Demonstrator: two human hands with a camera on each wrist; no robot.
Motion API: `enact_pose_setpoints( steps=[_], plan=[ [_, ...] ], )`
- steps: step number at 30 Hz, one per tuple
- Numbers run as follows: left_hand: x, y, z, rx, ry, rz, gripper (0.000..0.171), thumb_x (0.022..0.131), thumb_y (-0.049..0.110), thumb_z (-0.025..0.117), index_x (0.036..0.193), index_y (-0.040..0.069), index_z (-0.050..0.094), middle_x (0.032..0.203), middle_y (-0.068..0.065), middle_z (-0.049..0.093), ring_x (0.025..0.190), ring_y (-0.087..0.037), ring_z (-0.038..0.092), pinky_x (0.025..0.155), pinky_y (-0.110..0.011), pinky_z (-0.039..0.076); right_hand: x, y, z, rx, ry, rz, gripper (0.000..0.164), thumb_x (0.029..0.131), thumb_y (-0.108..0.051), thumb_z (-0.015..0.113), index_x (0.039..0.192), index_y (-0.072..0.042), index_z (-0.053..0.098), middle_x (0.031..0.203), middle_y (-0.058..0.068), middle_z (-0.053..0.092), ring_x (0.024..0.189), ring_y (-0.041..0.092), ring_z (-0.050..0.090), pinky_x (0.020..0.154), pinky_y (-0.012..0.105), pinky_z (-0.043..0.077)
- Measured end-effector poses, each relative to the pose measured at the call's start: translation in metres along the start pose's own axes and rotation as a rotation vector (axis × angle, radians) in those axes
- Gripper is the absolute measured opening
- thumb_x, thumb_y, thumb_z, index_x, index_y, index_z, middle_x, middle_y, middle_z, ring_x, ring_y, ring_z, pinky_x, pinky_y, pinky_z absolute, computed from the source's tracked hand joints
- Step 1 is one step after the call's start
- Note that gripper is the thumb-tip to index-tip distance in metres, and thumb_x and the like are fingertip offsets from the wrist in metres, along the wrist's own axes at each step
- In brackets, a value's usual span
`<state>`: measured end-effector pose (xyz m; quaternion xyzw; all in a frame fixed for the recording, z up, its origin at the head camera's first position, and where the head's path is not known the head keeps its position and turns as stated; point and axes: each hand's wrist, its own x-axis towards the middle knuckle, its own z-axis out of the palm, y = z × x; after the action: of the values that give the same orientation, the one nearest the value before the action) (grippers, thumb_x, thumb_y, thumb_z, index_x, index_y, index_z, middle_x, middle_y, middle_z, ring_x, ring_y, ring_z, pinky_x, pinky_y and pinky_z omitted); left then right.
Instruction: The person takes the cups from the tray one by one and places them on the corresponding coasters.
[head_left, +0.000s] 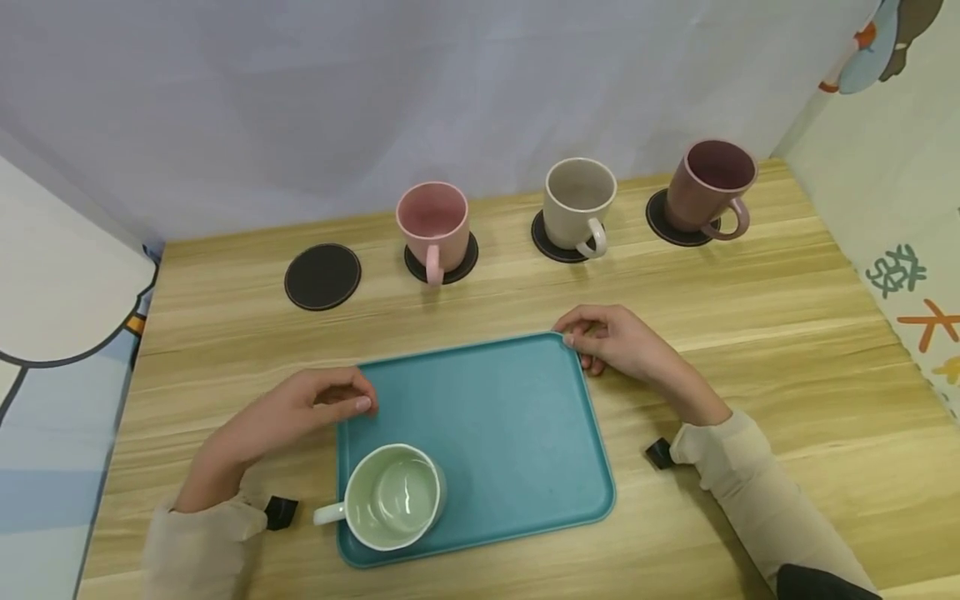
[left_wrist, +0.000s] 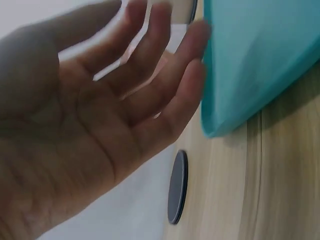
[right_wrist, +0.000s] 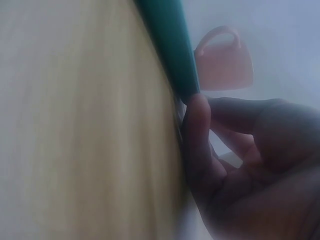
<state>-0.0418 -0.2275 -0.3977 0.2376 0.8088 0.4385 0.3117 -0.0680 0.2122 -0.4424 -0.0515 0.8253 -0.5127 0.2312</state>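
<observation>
A teal rectangular tray lies at an angle on the wooden table. Thumb and fingers of my right hand pinch its far right corner; the right wrist view shows the tray edge in that pinch. At the far left corner is my left hand, its loosely bent fingers right at the tray's rim, gripping nothing. A pale green mug stands upright on the tray's near left corner, empty inside, with its handle sticking out past the left edge.
Along the back stand a pink mug, a cream mug and a dark mauve mug, each on a round black coaster. Left of them lies a bare black coaster. A pale cloth wall rises behind the table.
</observation>
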Motion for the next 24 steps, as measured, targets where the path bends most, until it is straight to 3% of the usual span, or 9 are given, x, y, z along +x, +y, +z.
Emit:
enact_pose_setpoints(
  steps=[3,6,11,17,20,24],
  plan=[
    [-0.011,-0.001,0.000,-0.001,-0.098,0.019,0.022,0.110,0.024,0.052,0.114,0.012,0.070,0.113,-0.008,0.072,0.106,-0.020,0.069,0.093,-0.025,0.054,0.000,0.001,0.000,0.001,-0.001,0.001,0.022,0.104,-0.012,0.062,0.123,-0.005,0.070,0.091,0.013,0.062,0.068,0.017,0.062,0.059,0.030,0.055],
    [-0.022,-0.003,-0.001,-0.002,-0.182,0.106,0.024,0.112,0.016,0.045,0.117,0.015,0.069,0.114,-0.005,0.071,0.103,-0.020,0.066,0.091,-0.026,0.053,0.000,0.002,0.001,0.004,-0.001,0.005,0.022,0.104,-0.011,0.062,0.123,-0.005,0.071,0.091,0.014,0.062,0.068,0.018,0.062,0.059,0.030,0.056],
    [-0.043,-0.007,0.000,-0.040,-0.264,0.236,0.034,0.109,0.000,0.042,0.123,0.019,0.067,0.117,-0.001,0.070,0.103,-0.018,0.064,0.090,-0.027,0.053,0.001,0.005,0.003,0.005,-0.004,0.004,0.021,0.104,-0.011,0.062,0.122,-0.006,0.071,0.091,0.014,0.062,0.068,0.019,0.062,0.060,0.030,0.056],
    [-0.069,-0.011,0.008,-0.115,-0.334,0.254,0.038,0.105,-0.005,0.047,0.128,0.018,0.066,0.123,-0.001,0.069,0.108,-0.015,0.063,0.091,-0.027,0.052,0.000,0.006,0.003,0.009,-0.004,0.007,0.021,0.104,-0.011,0.062,0.122,-0.006,0.071,0.090,0.014,0.062,0.068,0.019,0.062,0.060,0.030,0.056],
    [-0.079,-0.015,0.010,-0.130,-0.325,0.252,0.039,0.104,-0.007,0.048,0.132,0.015,0.064,0.128,-0.003,0.068,0.114,-0.011,0.064,0.093,-0.027,0.054,0.000,0.004,0.002,0.005,-0.002,0.011,0.021,0.104,-0.012,0.062,0.122,-0.006,0.071,0.091,0.014,0.062,0.068,0.019,0.062,0.060,0.030,0.056],
    [-0.087,-0.019,0.013,-0.154,-0.289,0.185,0.036,0.105,-0.005,0.050,0.134,0.014,0.061,0.132,-0.003,0.067,0.121,-0.010,0.065,0.097,-0.026,0.055,0.001,0.002,0.001,-0.007,0.003,0.009,0.021,0.104,-0.012,0.062,0.122,-0.006,0.071,0.092,0.014,0.062,0.069,0.019,0.062,0.060,0.030,0.056]
  ],
)
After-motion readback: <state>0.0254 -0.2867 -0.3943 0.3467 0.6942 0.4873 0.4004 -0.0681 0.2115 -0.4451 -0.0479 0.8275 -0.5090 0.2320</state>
